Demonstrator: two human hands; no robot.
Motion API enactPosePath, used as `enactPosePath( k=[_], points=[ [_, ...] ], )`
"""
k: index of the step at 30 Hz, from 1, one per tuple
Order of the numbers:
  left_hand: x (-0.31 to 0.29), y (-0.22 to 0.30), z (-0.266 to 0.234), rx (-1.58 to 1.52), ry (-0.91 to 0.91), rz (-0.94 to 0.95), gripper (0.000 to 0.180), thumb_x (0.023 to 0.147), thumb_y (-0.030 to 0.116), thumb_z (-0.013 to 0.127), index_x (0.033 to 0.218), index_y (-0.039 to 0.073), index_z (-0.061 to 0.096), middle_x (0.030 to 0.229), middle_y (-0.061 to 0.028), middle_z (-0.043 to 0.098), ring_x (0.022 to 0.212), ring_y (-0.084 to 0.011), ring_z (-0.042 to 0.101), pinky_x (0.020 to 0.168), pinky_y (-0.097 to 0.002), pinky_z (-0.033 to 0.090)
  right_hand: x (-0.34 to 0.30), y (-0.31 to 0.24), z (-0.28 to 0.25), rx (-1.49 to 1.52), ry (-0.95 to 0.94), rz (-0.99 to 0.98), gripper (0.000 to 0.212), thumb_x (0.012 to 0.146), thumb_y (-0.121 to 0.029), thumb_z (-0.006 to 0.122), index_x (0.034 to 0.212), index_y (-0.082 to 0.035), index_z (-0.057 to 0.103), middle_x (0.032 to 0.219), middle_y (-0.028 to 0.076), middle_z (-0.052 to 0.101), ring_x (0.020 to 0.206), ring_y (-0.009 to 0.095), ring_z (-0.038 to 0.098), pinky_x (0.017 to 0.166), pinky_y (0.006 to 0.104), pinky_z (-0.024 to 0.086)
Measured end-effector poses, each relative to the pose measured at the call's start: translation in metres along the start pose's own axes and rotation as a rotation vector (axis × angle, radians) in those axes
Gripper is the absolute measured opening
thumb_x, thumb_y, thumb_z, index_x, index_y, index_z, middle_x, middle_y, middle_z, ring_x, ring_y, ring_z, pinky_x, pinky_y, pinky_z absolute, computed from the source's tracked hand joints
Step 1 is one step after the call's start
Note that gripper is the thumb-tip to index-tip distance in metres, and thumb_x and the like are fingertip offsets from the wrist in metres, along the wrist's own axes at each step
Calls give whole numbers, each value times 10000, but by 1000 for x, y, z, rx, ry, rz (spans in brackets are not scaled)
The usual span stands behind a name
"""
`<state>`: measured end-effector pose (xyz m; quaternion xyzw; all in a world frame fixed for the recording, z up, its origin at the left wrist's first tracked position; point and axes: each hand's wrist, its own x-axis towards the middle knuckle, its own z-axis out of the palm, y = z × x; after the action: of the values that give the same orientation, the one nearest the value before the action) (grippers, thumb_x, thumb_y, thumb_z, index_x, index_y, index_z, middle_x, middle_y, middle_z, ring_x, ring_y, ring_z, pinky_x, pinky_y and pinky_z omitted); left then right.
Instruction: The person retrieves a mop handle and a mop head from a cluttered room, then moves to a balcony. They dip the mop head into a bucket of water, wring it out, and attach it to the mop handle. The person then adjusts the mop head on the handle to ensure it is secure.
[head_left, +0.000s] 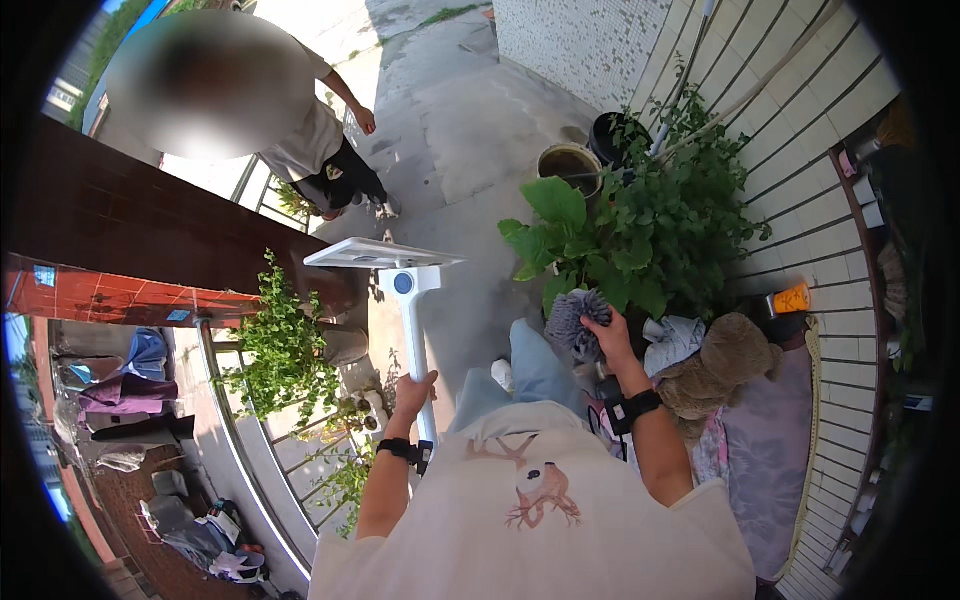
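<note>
My left hand [412,396] is closed around the shaft of a white pole [413,335], which stands roughly upright before me. A flat white panel [372,253] tops it, tilted, with a round blue spot on the joint below. Off to the right, my right hand [617,340] grips a grey chenille cleaning pad [575,322] with shaggy, finger-like tufts. The pad is apart from the pole and close to the leafy plants. Both wrists wear black straps.
Leafy potted plants [640,230] and a bucket [570,165] stand ahead right. A brown plush toy [715,370] lies on a purple-grey cloth [765,440] at right. Metal railing [235,430] and a green plant [268,365] are left. Another person [310,140] stands far left.
</note>
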<state>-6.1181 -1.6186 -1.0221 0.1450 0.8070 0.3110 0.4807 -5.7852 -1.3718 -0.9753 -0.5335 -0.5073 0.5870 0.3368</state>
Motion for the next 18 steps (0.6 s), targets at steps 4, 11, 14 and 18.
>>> enactPosePath(
  k=[4, 11, 14, 18],
  points=[
    [104, 125, -10, -110, -57, -53, 271, 794, 234, 676, 740, -20, 601, 560, -77, 584, 479, -165, 564, 487, -305, 455, 137, -47, 35, 104, 170, 143, 286, 749, -82, 748, 998, -13, 623, 933, 30, 657, 817, 122, 596, 739, 282, 472],
    [258, 285, -27, -126, -80, -90, 246, 784, 178, 667, 807, -46, 567, 578, -79, 573, 493, -166, 566, 483, -306, 450, 399, -58, 76, 37, 301, 288, 307, 750, -69, 707, 1035, -4, 612, 970, 73, 658, 855, 182, 619, 762, 333, 482],
    [322, 345, -29, -134, -134, -56, 213, 805, 173, 653, 811, -20, 561, 595, -70, 581, 489, -157, 563, 477, -299, 437, 487, -50, 70, -53, 348, 324, 315, 760, -35, 659, 1067, -8, 597, 993, 105, 650, 869, 218, 620, 767, 359, 487],
    [416, 406, -21, -121, -201, -47, 177, 812, 156, 646, 818, -5, 574, 588, -54, 568, 510, -146, 566, 510, -291, 448, 577, -57, 69, -285, 422, 446, 332, 754, -7, 628, 1082, 8, 584, 1002, 127, 641, 894, 246, 614, 778, 367, 484]
  ],
)
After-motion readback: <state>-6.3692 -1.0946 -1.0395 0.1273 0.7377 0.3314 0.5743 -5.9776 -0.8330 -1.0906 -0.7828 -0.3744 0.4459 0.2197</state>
